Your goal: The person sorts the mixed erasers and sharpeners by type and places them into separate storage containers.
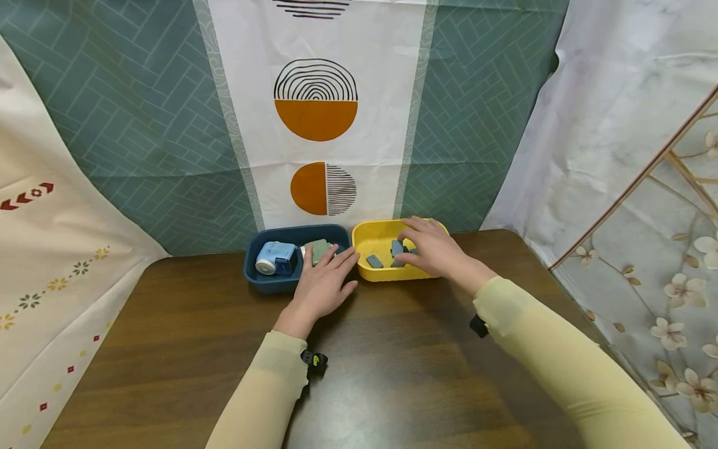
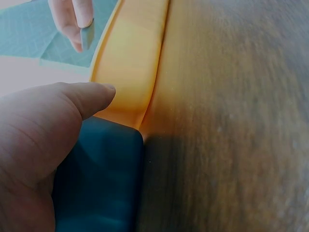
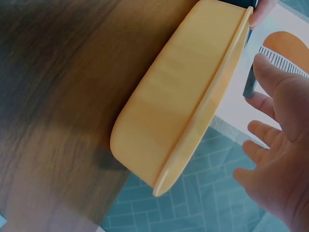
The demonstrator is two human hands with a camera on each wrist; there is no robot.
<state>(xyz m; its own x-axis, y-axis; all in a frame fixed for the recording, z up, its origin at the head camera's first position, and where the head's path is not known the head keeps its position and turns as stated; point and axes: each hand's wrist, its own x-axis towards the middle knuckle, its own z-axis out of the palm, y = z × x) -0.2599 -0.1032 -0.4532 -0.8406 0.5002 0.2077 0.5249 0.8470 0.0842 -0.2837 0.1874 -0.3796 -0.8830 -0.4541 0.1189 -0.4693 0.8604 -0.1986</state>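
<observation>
My left hand [image 1: 321, 288]: lies flat at the near right corner of the dark blue tray [image 1: 263, 280], fingers straight and spread, fingertips over the tray's rim and touching the pale green block [image 1: 320, 251] inside it. It grips nothing. The left wrist view shows my thumb [image 2: 91, 96] resting against the blue tray's outer wall, just beside the yellow tray.

My right hand [image 1: 432, 248]: reaches into the yellow tray [image 1: 366, 240] from its right side, fingers curled down and pinching a small grey block [image 1: 397, 248]. The left wrist view shows the fingertips [image 2: 79, 19] closed on that grey piece above the yellow rim; the right wrist view shows the same dark piece [image 3: 249, 82] between thumb and fingers.

Yellow tray: stands at the far edge of the counter [image 1: 392, 374], touching the blue tray on its left. Holds a second grey block [image 1: 374, 261] lying loose on its floor, near the held one.

Dark blue tray: at the far edge of the counter, left of the yellow tray. Holds a light blue device with a white round end [image 1: 276, 257], beside the pale green block.

Counter: dark brown wood grain. Both my forearms in pale yellow sleeves [image 1: 561, 362] stretch across it from the near edge.

Behind the counter: hanging cloth, teal herringbone with a white panel of orange half-circles [image 1: 316, 118].
</observation>
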